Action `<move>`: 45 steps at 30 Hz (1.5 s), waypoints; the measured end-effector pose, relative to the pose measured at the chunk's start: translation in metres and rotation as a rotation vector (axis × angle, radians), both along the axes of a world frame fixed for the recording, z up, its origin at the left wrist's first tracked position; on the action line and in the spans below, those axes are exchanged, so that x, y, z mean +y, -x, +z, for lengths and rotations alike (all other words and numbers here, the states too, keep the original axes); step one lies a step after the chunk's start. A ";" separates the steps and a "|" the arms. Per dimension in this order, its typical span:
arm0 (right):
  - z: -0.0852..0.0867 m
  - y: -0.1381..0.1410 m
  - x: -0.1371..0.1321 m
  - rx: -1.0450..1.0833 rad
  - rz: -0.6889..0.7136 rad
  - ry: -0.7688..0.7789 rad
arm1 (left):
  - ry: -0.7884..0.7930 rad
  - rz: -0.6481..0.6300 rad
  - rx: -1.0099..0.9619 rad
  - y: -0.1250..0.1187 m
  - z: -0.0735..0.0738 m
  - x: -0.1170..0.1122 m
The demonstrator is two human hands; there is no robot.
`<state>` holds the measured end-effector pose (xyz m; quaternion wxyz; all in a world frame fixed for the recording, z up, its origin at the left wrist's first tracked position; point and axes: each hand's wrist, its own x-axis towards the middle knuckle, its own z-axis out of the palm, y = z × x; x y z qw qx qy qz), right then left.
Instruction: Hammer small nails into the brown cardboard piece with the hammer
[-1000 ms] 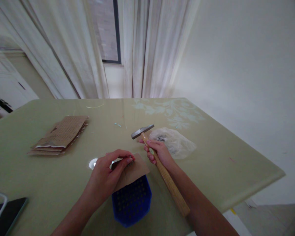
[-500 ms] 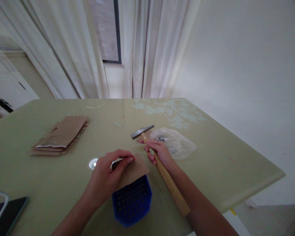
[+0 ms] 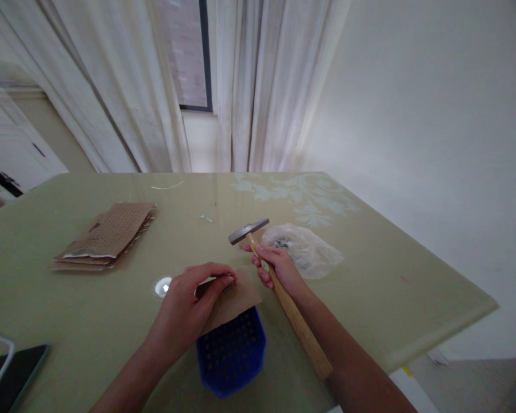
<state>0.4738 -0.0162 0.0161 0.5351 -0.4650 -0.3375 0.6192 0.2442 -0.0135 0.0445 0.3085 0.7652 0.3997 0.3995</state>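
My right hand (image 3: 279,267) is wrapped round the wooden handle of a hammer (image 3: 303,330), close below its metal head. The head points up and away, above the far edge of a piece of brown cardboard (image 3: 244,292). That cardboard covers the far part of a blue basket (image 3: 232,361) with holes in its bottom. Over the cardboard my left hand (image 3: 193,292) is closed, thumb and forefinger pinched together at its upper middle. Whatever sits between those fingertips is too small to make out. A clear plastic bag (image 3: 313,252) with dark bits inside lies just beyond my right hand.
A stack of brown cardboard sheets (image 3: 111,235) rests at the left of the table (image 3: 369,287). A dark flat device (image 3: 16,373) with a white cable is at the near left. Small scraps (image 3: 206,218) lie farther back, and a shiny round spot (image 3: 163,286) is beside my left hand.
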 end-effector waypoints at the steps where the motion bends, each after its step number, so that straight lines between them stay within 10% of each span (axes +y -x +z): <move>1: 0.001 0.000 0.000 -0.013 0.000 -0.007 | -0.017 -0.002 0.002 0.000 0.000 0.000; 7: 0.024 -0.003 -0.010 -0.151 0.019 -0.074 | -0.125 -0.066 0.062 0.000 0.003 0.003; 20: 0.140 0.015 -0.102 -0.941 0.137 -0.192 | -0.169 -0.141 0.114 -0.002 0.001 0.005; 45: 0.125 0.038 -0.116 -1.078 0.159 -0.098 | -0.067 -0.209 0.071 -0.003 -0.003 0.006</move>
